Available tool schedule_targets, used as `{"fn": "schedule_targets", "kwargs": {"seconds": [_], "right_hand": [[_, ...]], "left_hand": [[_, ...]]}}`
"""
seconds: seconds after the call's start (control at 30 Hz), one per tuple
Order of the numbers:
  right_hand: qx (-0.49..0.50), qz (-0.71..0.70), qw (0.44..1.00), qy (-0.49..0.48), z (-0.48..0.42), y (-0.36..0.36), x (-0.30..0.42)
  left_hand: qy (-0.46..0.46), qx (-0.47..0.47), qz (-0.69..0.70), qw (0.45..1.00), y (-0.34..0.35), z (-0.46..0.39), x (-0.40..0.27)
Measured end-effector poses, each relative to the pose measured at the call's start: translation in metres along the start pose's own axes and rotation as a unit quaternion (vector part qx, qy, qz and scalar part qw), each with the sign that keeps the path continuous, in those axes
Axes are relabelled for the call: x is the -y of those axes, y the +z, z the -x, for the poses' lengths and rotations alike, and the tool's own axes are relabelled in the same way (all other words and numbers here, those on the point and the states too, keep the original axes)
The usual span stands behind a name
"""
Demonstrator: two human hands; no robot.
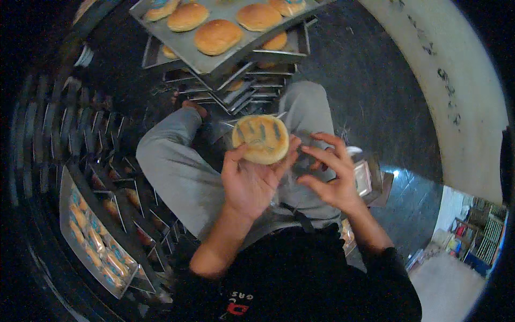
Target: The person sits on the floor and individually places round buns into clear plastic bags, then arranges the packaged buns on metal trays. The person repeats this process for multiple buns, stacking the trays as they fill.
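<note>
A round bread bun [261, 139] with several dark stripes on its pale face lies in my left hand [251, 179], whose thumb and fingers hold it from below in front of my lap. Clear plastic seems to cover it or hang beneath it, though blur hides how far. My right hand [332, 171] is just to the right of the bun, fingers spread and curled, with nothing plain to see in it. Beyond my legs, a metal tray [201, 60] holds golden buns [218, 37], some in clear printed wrappers.
Stacked metal trays [277, 56] stand crosswise under the top one. At the lower left, another tray [130, 281] of wrapped buns [94, 237] tops a second stack. A cardboard box [376, 185] with a pale packet [362, 179] sits by my right knee. A pale curved wall [454, 92] rises at the right.
</note>
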State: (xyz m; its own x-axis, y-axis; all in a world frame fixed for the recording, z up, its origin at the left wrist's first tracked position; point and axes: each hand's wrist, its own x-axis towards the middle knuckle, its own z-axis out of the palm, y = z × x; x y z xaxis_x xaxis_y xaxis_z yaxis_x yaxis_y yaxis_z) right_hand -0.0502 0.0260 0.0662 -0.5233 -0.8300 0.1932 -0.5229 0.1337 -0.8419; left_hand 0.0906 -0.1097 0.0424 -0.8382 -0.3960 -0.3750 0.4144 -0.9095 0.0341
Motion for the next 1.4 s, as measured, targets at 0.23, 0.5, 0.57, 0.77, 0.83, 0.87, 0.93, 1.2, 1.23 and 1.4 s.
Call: {"fn": "schedule_targets", "kwargs": {"seconds": [0.23,0.5,0.57,0.77,0.83,0.87,0.93,1.2,1.23,1.4], "right_hand": [[-0.124,-0.066,0.990,0.018,0.034,-0.006,-0.033],[-0.232,-0.228,0.936,0.137,0.016,-0.005,-0.039],[-0.220,-0.151,0.956,0.120,0.014,-0.007,-0.042],[-0.164,-0.207,0.908,0.326,0.008,-0.036,-0.029],[-0.207,-0.214,0.919,0.258,0.010,-0.033,-0.022],[-0.229,-0.192,0.935,0.190,0.020,-0.030,-0.018],[-0.197,-0.025,0.979,-0.052,0.036,-0.036,-0.029],[-0.150,-0.247,0.911,0.295,0.109,0.036,-0.041],[-0.136,-0.246,0.919,0.278,0.095,0.039,-0.028],[-0.093,-0.112,0.983,-0.110,-0.026,0.040,-0.016]], "left_hand": [[-0.099,-0.063,-0.347,0.931,-0.107,-0.019,0.017],[0.410,0.033,-0.674,0.614,-0.022,-0.054,0.053],[0.408,0.028,-0.637,0.653,-0.016,-0.057,0.057],[0.268,-0.084,-0.511,0.812,-0.036,-0.061,0.028],[0.255,-0.100,-0.519,0.810,-0.020,-0.060,0.029],[0.248,-0.096,-0.517,0.814,-0.014,-0.055,0.029],[0.228,-0.092,-0.515,0.821,-0.007,-0.033,0.030],[0.097,-0.213,-0.556,0.798,-0.103,-0.025,0.070],[0.101,-0.215,-0.516,0.823,-0.099,-0.023,0.063],[0.255,-0.113,-0.300,0.912,-0.042,-0.022,-0.006]]}}
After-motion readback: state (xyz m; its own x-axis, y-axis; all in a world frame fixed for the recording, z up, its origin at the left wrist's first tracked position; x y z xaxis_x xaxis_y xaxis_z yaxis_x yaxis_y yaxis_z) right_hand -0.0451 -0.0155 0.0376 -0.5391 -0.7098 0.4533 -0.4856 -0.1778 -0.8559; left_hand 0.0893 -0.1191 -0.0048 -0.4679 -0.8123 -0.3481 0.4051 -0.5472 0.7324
